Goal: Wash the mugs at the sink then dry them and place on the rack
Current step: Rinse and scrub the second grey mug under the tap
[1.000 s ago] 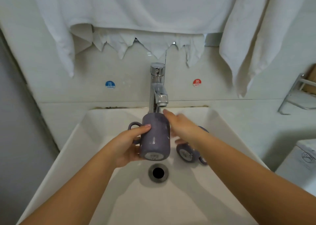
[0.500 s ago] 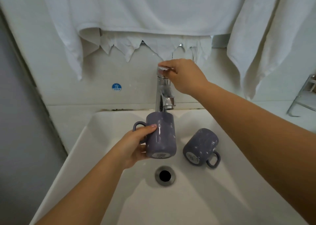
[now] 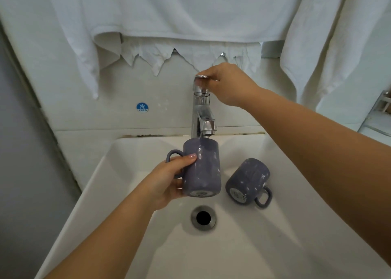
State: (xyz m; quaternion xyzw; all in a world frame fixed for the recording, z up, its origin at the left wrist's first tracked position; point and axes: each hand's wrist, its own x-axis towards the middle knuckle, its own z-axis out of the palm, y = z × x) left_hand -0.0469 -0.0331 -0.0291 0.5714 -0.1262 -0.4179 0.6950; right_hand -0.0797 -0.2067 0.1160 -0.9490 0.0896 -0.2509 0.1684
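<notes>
My left hand point(image 3: 167, 181) grips a purple speckled mug point(image 3: 204, 168) around its body, holding it upright under the spout of the chrome tap point(image 3: 202, 117), its handle pointing left. A thin stream of water runs from the spout into the mug. My right hand point(image 3: 230, 84) grips the tap's top handle point(image 3: 201, 77). A second purple mug point(image 3: 246, 181) lies on its side in the white sink point(image 3: 243, 247), to the right of the held one, base toward me and handle at the lower right.
The drain point(image 3: 203, 217) sits below the held mug. White towels point(image 3: 179, 14) hang on the wall above the tap. A blue COLD sticker point(image 3: 142, 107) is on the wall at left. A metal rack point(image 3: 378, 117) shows at the right edge.
My right hand left the mug and rose to the tap handle, which it now grips. Water has started to run. The left hand holds the mug in the same spot.
</notes>
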